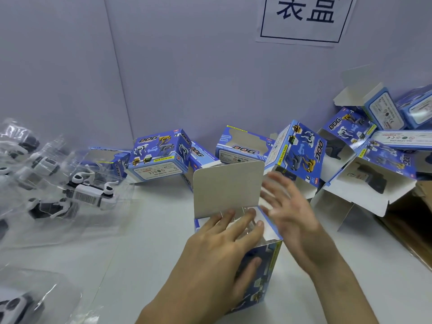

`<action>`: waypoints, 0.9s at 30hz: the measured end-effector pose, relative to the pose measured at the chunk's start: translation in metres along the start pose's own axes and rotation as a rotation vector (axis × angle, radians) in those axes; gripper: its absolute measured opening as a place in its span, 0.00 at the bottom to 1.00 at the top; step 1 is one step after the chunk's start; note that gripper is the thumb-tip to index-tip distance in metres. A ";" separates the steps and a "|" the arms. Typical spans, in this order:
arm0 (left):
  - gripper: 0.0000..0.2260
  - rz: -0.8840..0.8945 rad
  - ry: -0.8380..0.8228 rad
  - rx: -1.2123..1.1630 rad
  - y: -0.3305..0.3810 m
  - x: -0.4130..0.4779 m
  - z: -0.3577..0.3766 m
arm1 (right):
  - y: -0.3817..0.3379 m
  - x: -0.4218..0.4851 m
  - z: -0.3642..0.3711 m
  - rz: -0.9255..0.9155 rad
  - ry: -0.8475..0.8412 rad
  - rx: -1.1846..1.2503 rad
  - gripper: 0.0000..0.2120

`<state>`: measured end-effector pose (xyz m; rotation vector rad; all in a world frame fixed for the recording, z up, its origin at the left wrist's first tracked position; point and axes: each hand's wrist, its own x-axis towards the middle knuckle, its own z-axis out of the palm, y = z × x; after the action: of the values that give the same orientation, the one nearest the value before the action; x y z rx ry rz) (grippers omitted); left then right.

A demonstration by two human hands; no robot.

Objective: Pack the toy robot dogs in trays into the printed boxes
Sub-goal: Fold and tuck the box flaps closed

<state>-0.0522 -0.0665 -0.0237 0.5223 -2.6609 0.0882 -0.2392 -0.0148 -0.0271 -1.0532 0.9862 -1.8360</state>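
Our right hand [288, 206] is blurred. Our left hand [217, 251] hides the inside of the open box [266, 277]. The top edge cuts off the wall sign [304, 19].

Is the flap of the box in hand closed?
No, the flap of the box stands upright, open, above the left hand.
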 end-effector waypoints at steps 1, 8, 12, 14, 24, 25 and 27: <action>0.20 0.004 -0.006 0.010 0.000 0.000 0.000 | -0.011 0.010 0.002 -0.047 -0.017 0.036 0.30; 0.20 0.011 -0.045 -0.023 0.001 0.002 -0.002 | -0.079 0.116 0.058 -0.062 -0.240 -0.852 0.21; 0.18 -0.078 -0.061 -0.102 0.003 0.001 -0.004 | -0.068 0.130 0.091 0.186 -0.524 -1.330 0.32; 0.18 -0.087 -0.041 -0.113 0.002 0.001 -0.005 | -0.061 0.126 0.092 0.181 -0.545 -1.474 0.32; 0.19 -0.065 -0.030 -0.076 0.001 0.005 -0.004 | -0.053 0.096 0.082 -0.222 -0.543 -1.576 0.35; 0.19 -0.061 -0.033 -0.080 0.001 0.006 -0.004 | -0.050 0.095 0.081 -0.320 -0.543 -1.605 0.35; 0.19 -0.055 -0.032 -0.078 0.001 0.006 -0.006 | -0.043 0.095 0.080 -0.520 -0.529 -1.648 0.37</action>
<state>-0.0550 -0.0669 -0.0161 0.5751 -2.6663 -0.0395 -0.2101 -0.1010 0.0677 -2.7141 1.9696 -0.5564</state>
